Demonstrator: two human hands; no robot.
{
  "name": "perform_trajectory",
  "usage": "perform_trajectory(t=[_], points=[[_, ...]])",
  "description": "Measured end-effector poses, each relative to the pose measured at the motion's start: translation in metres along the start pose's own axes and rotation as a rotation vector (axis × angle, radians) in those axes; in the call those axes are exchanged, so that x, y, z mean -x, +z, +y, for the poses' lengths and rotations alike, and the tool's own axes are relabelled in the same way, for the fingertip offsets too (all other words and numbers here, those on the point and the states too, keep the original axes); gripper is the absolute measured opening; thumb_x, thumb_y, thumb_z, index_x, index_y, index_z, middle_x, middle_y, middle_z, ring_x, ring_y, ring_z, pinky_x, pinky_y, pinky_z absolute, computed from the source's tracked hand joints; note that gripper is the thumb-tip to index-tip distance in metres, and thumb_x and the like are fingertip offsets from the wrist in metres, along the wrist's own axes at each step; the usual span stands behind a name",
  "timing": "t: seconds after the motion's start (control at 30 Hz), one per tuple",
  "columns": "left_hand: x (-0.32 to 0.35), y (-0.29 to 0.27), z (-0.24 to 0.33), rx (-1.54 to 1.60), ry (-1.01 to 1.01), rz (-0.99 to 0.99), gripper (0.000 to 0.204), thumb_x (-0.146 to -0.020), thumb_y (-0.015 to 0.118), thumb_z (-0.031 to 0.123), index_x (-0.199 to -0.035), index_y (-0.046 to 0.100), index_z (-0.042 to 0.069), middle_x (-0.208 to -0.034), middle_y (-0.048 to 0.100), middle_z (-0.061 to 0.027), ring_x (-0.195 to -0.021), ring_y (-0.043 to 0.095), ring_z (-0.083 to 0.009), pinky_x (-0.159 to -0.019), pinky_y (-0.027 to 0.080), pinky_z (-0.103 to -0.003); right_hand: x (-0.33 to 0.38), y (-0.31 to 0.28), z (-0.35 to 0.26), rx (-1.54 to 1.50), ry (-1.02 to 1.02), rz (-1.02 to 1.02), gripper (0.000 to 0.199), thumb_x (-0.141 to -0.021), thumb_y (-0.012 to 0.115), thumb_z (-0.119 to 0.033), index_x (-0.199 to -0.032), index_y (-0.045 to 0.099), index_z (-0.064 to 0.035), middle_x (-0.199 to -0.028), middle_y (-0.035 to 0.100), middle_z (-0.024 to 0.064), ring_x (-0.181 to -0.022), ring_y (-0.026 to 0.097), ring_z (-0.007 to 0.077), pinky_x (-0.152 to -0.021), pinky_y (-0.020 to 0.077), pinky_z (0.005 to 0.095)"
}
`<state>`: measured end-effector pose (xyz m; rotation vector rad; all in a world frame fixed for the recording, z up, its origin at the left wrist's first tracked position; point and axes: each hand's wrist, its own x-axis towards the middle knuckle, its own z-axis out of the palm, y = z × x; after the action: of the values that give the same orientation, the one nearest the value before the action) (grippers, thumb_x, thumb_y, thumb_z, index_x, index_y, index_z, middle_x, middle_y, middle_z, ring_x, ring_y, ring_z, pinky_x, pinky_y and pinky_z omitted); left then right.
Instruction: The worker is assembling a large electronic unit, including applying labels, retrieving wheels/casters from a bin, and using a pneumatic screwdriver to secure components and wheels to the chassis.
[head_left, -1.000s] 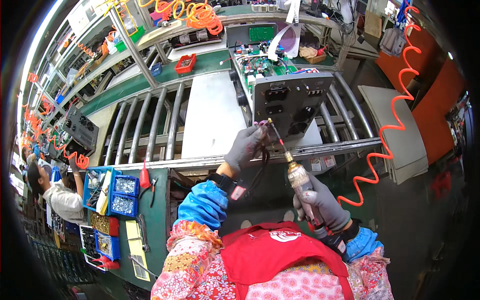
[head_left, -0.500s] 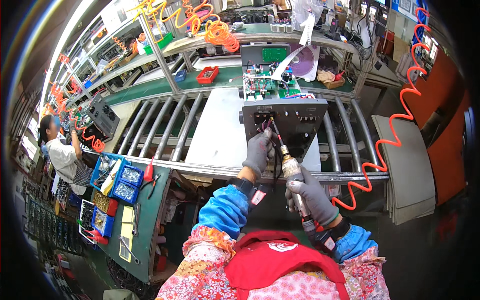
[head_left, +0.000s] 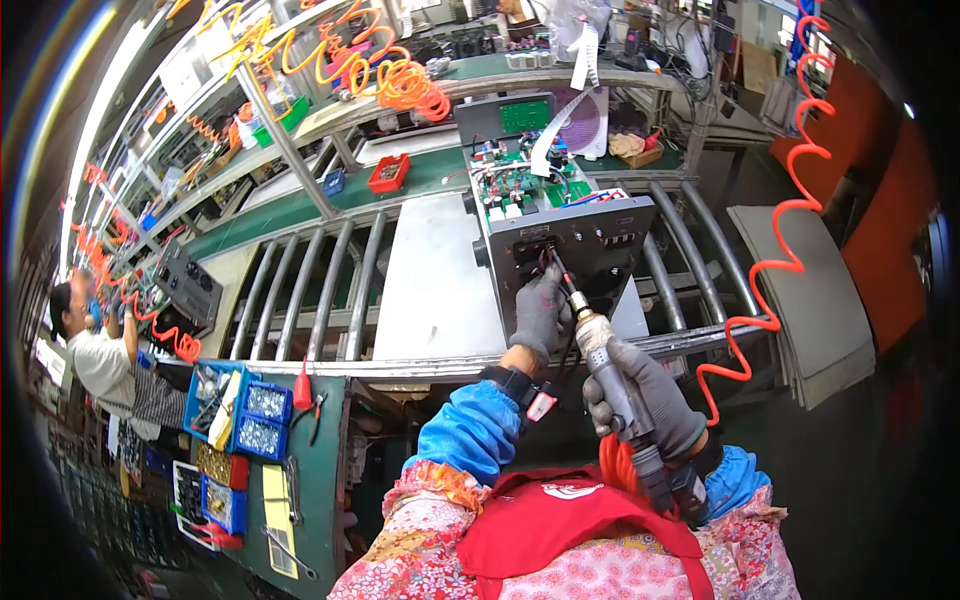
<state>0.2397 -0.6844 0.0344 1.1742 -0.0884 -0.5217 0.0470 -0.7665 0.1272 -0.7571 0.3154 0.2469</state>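
Observation:
My right hand [head_left: 655,400], in a grey glove, is wrapped round a power screwdriver [head_left: 613,385]. Its long bit slants up to a recess in the dark front panel [head_left: 590,245] of an open equipment chassis. My left hand [head_left: 542,312], gloved too, is at the same recess, fingers pressed together beside the bit tip. Dark wires [head_left: 546,262] show at those fingertips; what exactly they pinch is hidden. Behind the panel, green circuit boards [head_left: 515,185] with a white ribbon cable [head_left: 550,145] lie exposed in the chassis.
The chassis stands on a white board [head_left: 430,275] over a roller conveyor [head_left: 330,285]. At left, a green bench [head_left: 320,490] holds blue parts bins [head_left: 262,418], pliers and wrenches. An orange coiled air hose [head_left: 790,265] hangs at right. Another person [head_left: 105,350] works at far left.
The view has shifted and tilted a little. Both hands stay at the panel recess, and the screwdriver, still in my right hand, stands somewhat more upright with its bit at the recess.

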Motion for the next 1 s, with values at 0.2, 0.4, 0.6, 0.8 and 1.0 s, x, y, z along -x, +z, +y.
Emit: perform_trajectory(t=[0.2,0.4,0.6,0.8,1.0], points=[[-0.007,-0.005,-0.001,0.029,-0.054,-0.017,0.041,-0.095,0.056,0.045,-0.095,0.066,0.005,-0.068,0.052,0.0013,-0.055,0.049,-0.0095,-0.050,0.040,-0.026,-0.003,0.019,0.011,0.150,-0.007,0.132,0.029,-0.099,0.047,-0.035,-0.113,0.048,-0.0100,-0.077,0.059,0.0038,-0.057,0.059,0.0112,-0.049,0.0523,0.0278],[-0.004,-0.002,0.001,0.089,-0.038,-0.059,0.041,-0.095,0.057,0.045,-0.094,0.067,0.005,-0.070,0.052,0.0011,-0.056,0.049,-0.0105,-0.052,0.042,-0.026,-0.005,0.026,0.015,0.210,-0.048,0.145,0.028,-0.099,0.047,-0.035,-0.112,0.048,-0.0104,-0.077,0.059,0.0037,-0.056,0.059,0.0116,-0.049,0.0525,0.0284],[0.001,0.006,0.004,0.107,-0.018,0.023,0.036,-0.097,0.054,0.041,-0.091,0.066,0.008,-0.056,0.042,0.0056,-0.041,0.037,-0.0062,-0.037,0.026,-0.023,-0.008,0.028,0.019,0.219,-0.084,0.165,0.030,-0.100,0.046,-0.037,-0.111,0.048,-0.0088,-0.075,0.062,0.0048,-0.052,0.061,0.0124,-0.046,0.0539,0.0276],[0.002,0.005,0.005,0.123,-0.021,0.013,0.035,-0.096,0.054,0.041,-0.095,0.068,0.009,-0.057,0.043,0.0061,-0.042,0.038,-0.0058,-0.038,0.026,-0.023,-0.008,0.027,0.019,0.190,-0.048,0.176,0.030,-0.098,0.049,-0.034,-0.118,0.046,-0.0103,-0.076,0.060,0.0039,-0.053,0.059,0.0131,-0.048,0.0526,0.0289],[0.000,0.002,0.001,0.103,0.013,-0.044,0.036,-0.097,0.053,0.042,-0.097,0.068,0.009,-0.058,0.043,0.0060,-0.041,0.037,-0.0058,-0.038,0.026,-0.022,-0.007,0.028,0.017,0.208,-0.058,0.178,0.033,-0.099,0.048,-0.034,-0.122,0.046,-0.0098,-0.076,0.059,0.0043,-0.055,0.060,0.0134,-0.048,0.0527,0.0288]])
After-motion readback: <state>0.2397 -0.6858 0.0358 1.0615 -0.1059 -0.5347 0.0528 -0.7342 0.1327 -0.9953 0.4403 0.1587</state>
